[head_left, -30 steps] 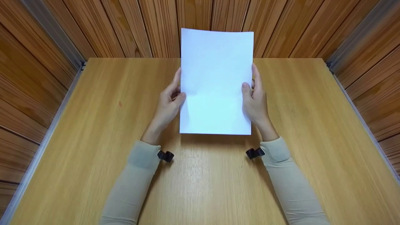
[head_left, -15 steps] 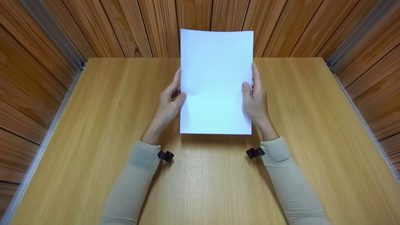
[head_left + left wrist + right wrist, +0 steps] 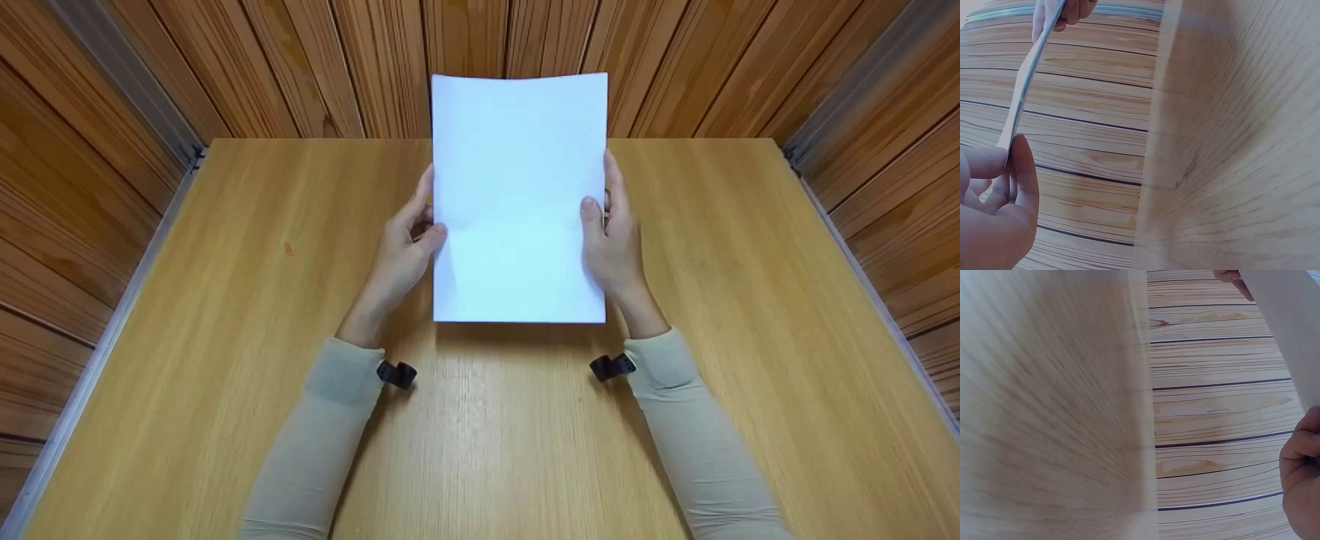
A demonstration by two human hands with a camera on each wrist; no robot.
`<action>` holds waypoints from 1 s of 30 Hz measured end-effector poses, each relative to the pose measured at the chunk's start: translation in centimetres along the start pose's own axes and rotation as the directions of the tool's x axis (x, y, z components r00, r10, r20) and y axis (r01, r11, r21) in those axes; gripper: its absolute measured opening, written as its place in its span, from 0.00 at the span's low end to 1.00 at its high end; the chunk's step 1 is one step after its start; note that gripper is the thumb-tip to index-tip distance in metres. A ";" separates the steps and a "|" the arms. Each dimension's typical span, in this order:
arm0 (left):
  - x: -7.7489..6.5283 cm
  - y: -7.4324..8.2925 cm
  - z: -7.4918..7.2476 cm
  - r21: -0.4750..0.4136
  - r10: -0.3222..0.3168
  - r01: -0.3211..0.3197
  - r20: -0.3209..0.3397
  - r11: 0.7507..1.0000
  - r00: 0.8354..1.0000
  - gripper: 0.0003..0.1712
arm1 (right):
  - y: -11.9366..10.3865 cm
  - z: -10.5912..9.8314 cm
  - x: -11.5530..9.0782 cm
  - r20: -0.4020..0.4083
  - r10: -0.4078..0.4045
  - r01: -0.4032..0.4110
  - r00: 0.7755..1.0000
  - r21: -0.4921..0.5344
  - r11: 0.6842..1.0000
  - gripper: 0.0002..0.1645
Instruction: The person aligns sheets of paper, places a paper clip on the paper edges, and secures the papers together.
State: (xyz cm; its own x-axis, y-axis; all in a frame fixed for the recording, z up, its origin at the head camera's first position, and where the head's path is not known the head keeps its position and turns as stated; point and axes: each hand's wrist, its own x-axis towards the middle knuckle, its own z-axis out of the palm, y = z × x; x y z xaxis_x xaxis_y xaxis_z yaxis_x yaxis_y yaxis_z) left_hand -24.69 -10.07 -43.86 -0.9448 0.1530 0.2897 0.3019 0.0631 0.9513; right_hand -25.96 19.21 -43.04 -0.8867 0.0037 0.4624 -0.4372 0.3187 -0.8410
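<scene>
A blank white sheet of paper [image 3: 517, 187] is held up above the table by both hands, its top edge bowing slightly in the middle. At its left edge my left hand [image 3: 403, 251] pinches it, thumb in front and fingers behind. My right hand [image 3: 616, 247] grips the right edge, the thumb lying on the front face. Seen edge-on in the left wrist view, the paper [image 3: 1023, 84] is thin and slightly curved between the two hands. In the right wrist view the paper's underside [image 3: 1289, 332] shows; whether it is one sheet or several, I cannot tell.
Beneath the hands lies a wooden table [image 3: 480, 450], with a small reddish mark [image 3: 289, 249] on its left part. Wood-plank walls [image 3: 270, 67] stand behind and at both sides. Each sleeve cuff carries a small black camera [image 3: 396, 373].
The paper has tilted slightly: its top left corner is a little lower, the top right a little higher, and the bottom edge a touch further right. Both hands keep their hold.
</scene>
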 end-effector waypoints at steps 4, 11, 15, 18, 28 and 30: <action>0.0 0.0 -0.1 -0.002 -0.028 0.028 -0.005 1.000 1.000 0.43 | -0.1 0.0 0.1 0.001 -0.009 0.009 1.000 0.011 1.000 0.37; -0.1 0.0 -0.3 -0.030 -0.069 0.069 0.001 0.997 0.998 0.43 | 0.1 -0.1 0.1 -0.003 -0.044 0.044 0.999 0.014 0.999 0.37; -0.1 0.1 -0.4 -0.048 -0.081 0.081 0.008 0.996 0.997 0.42 | 0.0 -0.1 0.1 -0.008 -0.039 0.039 0.999 0.000 0.999 0.37; -0.1 0.2 -0.4 -0.056 -0.106 0.107 0.012 0.993 0.994 0.43 | -0.5 0.0 -0.1 -0.009 -0.026 0.026 1.000 -0.023 0.999 0.37; -0.3 0.2 -0.6 -0.079 -0.199 0.200 0.023 0.977 0.980 0.42 | -0.1 0.0 -0.2 0.007 -0.013 0.013 1.000 -0.013 1.000 0.37; -0.3 0.2 -0.6 -0.077 -0.208 0.209 0.026 0.975 0.978 0.42 | 0.0 0.0 -0.2 0.006 -0.018 0.018 1.000 -0.008 1.000 0.37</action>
State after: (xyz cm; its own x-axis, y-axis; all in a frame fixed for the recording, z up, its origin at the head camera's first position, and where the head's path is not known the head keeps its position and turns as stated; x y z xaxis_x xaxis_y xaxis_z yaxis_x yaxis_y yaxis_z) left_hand -24.47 -10.65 -43.73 -0.9833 0.1622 0.0831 0.0871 0.0179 0.9960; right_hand -25.76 19.22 -43.09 -0.8795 -0.0078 0.4759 -0.4521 0.3264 -0.8301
